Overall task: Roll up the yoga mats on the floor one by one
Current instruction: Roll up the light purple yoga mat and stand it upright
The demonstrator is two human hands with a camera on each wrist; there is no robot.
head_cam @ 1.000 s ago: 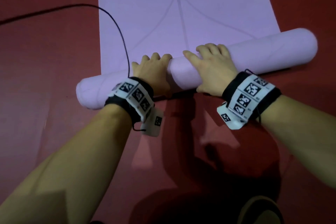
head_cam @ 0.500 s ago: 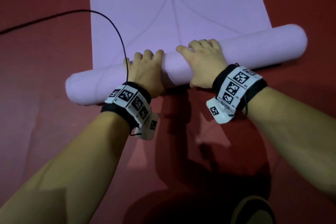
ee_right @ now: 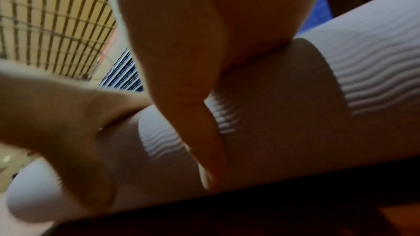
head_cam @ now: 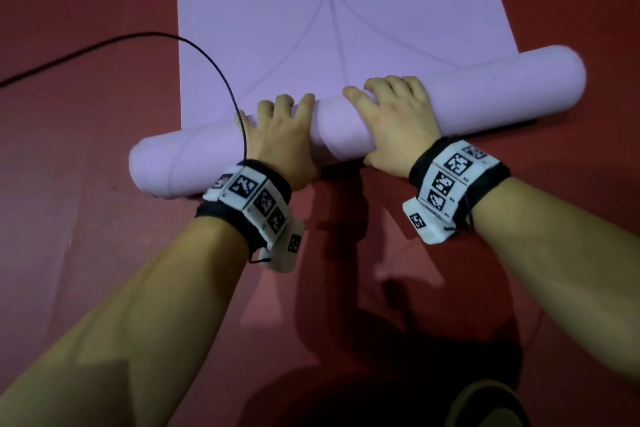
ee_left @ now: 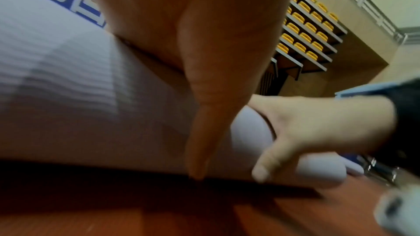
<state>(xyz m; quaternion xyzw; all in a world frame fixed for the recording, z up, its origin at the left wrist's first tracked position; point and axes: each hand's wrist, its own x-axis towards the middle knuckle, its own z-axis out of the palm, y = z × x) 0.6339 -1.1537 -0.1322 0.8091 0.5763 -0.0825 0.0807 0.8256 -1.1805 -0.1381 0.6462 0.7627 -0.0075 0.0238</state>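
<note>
So mid-roll: left hand [head_cam: 280, 142] and right hand [head_cam: 398, 125] both curl over the lilac yoga mat [head_cam: 346, 142] roll (skewed); next, push evenly across the flat stretch.

Dark red floor [head_cam: 86, 149], black cable [head_cam: 104, 43] lying across it, tiered rows of yellow seats [ee_left: 306, 30] against beige wall [ee_left: 363, 46], gridded ceiling panels [ee_right: 52, 21], dim lighting.
</note>
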